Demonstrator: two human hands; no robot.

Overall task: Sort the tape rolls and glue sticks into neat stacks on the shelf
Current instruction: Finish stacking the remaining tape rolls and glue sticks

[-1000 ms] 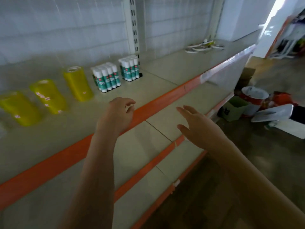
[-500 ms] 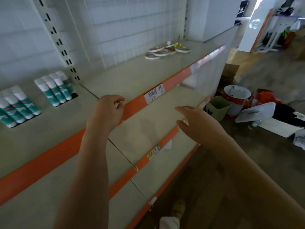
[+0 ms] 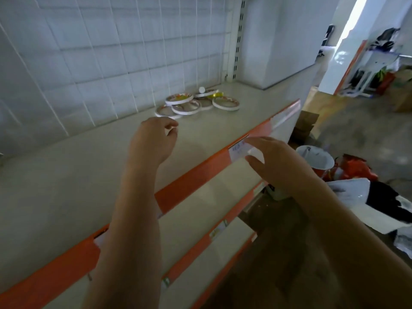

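At twelve o'clock on the shelf [image 3: 66, 175], loose tape rolls [image 3: 196, 102] were being approached; left hand [image 3: 153, 141] and right hand [image 3: 276, 161] were seen released, empty; gathering seemed required next.

A loose cluster of flat white-rimmed tape rolls [image 3: 196, 103] lies far back on the beige metal shelf [image 3: 66, 175], beyond the left hand [image 3: 153, 141], with the right hand [image 3: 278, 161] at the shelf's front edge.
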